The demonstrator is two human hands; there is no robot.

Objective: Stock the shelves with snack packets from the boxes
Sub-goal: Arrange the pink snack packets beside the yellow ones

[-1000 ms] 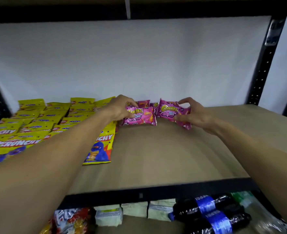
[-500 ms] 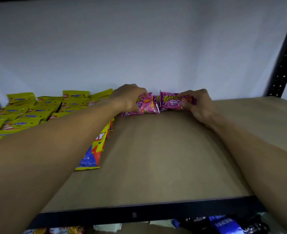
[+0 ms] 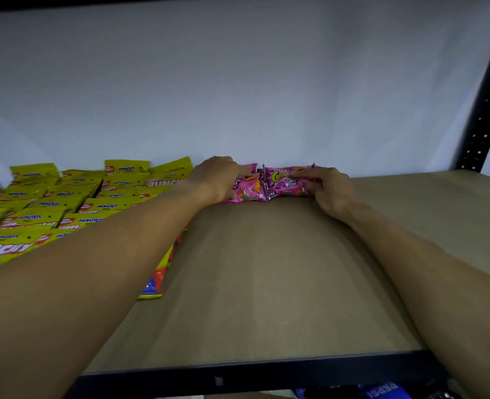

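The shelf [image 3: 267, 283] is a flat tan board with a black front edge along the bottom of the frame and a white wall behind it. Yellow packets [image 3: 65, 203] lie on it at middle left, overlapping in rows that reach back to the wall. The row nearest the centre runs toward the front edge and ends in a packet printed blue and red [image 3: 151, 289]. At the back of the board, in the centre of the frame, pink packets [image 3: 281, 182] lie side by side, touching each other, just right of the yellow ones
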